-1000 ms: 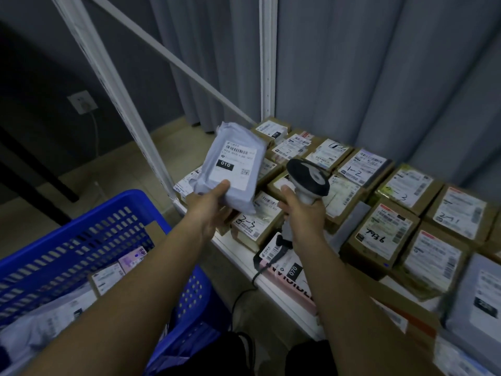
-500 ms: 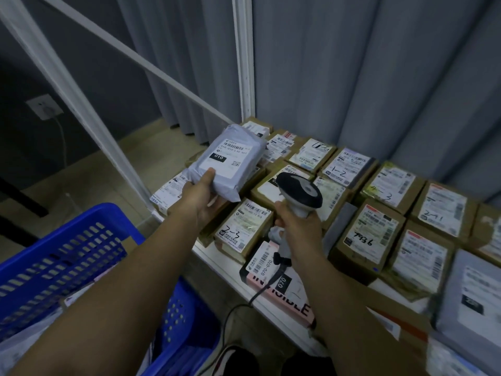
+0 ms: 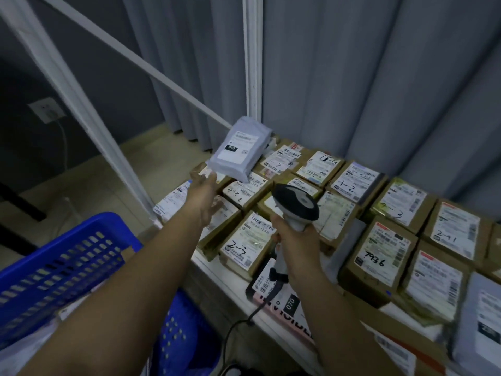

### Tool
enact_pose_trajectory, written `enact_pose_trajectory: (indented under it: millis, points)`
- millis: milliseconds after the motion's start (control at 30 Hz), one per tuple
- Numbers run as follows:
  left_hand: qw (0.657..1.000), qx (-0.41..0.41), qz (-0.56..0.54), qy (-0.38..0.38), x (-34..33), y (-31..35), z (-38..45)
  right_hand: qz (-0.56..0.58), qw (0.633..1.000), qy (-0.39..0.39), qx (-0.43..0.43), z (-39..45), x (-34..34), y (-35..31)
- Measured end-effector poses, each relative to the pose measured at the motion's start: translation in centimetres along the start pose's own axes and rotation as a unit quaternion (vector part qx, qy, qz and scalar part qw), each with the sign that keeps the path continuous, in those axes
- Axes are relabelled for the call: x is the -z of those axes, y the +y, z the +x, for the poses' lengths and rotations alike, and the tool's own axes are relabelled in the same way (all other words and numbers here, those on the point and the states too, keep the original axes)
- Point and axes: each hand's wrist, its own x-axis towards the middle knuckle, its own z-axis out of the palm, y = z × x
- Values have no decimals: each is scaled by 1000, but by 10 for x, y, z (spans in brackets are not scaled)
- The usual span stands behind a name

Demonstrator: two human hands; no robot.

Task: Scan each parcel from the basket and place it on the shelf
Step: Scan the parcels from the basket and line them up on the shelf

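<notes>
A grey poly-bag parcel with a white label lies tilted over the brown boxes at the shelf's far left corner. My left hand is stretched out just below it, fingers apart and empty, fingertips close to the parcel's near corner; I cannot tell whether they still touch it. My right hand grips the handle of a black-and-white barcode scanner held over the front row of boxes. The blue plastic basket stands at the lower left, with parcels partly visible inside.
The white shelf is packed with several labelled brown boxes and a pink parcel at its front edge. White shelf posts and a diagonal brace frame the left corner. The scanner cable hangs down in front. Grey curtain behind.
My left hand carried the grey parcel forward and away to the shelf's back left corner, then opened. The scanner in my right hand stayed roughly in place.
</notes>
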Motion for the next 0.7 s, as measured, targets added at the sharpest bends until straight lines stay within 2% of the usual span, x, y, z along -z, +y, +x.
enact_pose_trajectory:
  millis: [200,367,467,600,700]
  points:
    - [999,-36,-9,-13,64,-28,-78,-80,993,-78,-23,-29,-25,-2]
    - [996,-61,5,62,149,-62,-130,-225,957,-184,-1,-65,-52,22]
    - [993,-16,8,115,197,-91,-157,-284,925,-251,-3,-92,-66,35]
    - [983,81,35,158,257,-139,-183,-374,860,-345,22,-120,-77,51]
    - [975,129,51,174,281,-163,-188,-388,844,-369,43,-130,-85,57]
